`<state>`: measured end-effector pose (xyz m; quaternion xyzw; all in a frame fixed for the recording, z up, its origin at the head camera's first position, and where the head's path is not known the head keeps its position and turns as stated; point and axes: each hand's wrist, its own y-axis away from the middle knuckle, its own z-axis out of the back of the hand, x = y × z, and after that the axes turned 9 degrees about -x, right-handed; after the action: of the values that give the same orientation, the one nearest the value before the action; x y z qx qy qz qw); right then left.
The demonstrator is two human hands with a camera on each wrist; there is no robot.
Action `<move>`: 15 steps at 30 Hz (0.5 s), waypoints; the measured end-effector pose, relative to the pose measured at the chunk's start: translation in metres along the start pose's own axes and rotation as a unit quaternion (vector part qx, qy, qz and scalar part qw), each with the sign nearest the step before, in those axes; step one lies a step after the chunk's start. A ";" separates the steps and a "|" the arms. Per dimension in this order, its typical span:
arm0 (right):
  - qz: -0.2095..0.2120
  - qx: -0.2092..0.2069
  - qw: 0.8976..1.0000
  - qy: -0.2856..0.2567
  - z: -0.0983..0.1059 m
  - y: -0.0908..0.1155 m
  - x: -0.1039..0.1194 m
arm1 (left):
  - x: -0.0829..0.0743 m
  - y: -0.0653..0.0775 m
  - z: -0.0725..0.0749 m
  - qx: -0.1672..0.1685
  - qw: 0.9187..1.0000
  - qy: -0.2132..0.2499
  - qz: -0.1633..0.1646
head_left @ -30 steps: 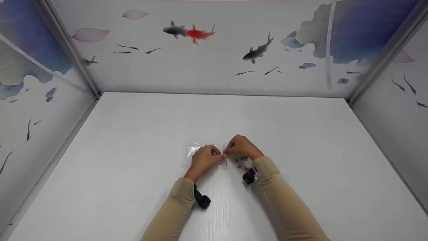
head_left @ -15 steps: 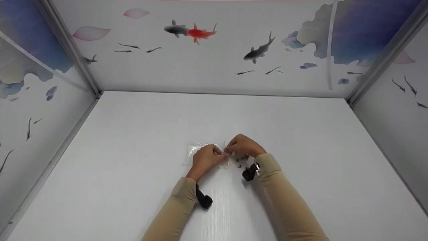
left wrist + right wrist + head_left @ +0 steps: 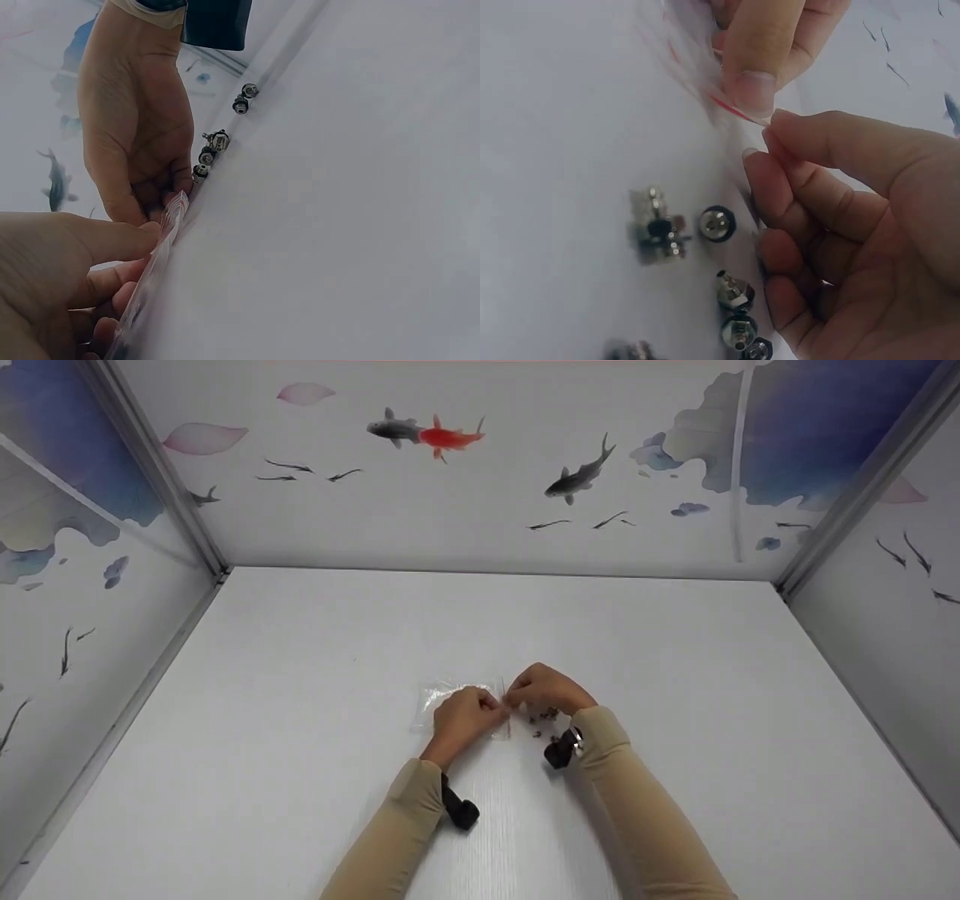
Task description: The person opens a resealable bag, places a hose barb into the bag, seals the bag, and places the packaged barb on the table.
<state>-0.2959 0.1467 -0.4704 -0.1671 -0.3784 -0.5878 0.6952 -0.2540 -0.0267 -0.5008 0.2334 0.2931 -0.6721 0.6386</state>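
Observation:
A clear zip-lock bag (image 3: pixel 429 706) with a red seal line lies in the middle of the white table. My left hand (image 3: pixel 465 718) pinches its right edge, thumb on top. At that same edge, my right hand (image 3: pixel 546 690) pinches the bag's lip between thumb and forefinger, as the right wrist view shows. The two hands' fingertips nearly touch there. Beside and below my right hand lie several small metal fittings (image 3: pixel 717 223) with dark rings, loose on the table. In the head view, my left hand covers part of the bag. Whether anything is inside it, I cannot tell.
The white table (image 3: pixel 300 795) is walled on the left, back and right by panels (image 3: pixel 480 510) printed with fish and petals. Grey metal posts (image 3: pixel 161 472) stand at the back corners. A black wrist camera (image 3: pixel 559 751) sits close to the loose fittings.
Both hands have shifted very slightly to the right, still at the bag's edge. The bag's right edge stands out a little more between the fingertips. The fittings lie where they were.

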 end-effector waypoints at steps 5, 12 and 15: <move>0.010 -0.007 1.000 -0.012 -0.001 0.002 -0.001 | -0.001 0.001 0.000 -0.002 1.000 -0.001 0.006; -0.007 -0.004 1.000 -0.002 -0.002 0.003 -0.002 | -0.002 0.001 0.000 0.005 1.000 0.006 0.018; -0.013 -0.002 1.000 0.004 -0.001 0.002 -0.003 | -0.001 0.001 0.001 0.006 1.000 0.010 0.014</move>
<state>-0.2935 0.1481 -0.4728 -0.1612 -0.3769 -0.5983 0.6885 -0.2532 -0.0263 -0.4994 0.2481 0.2926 -0.6621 0.6438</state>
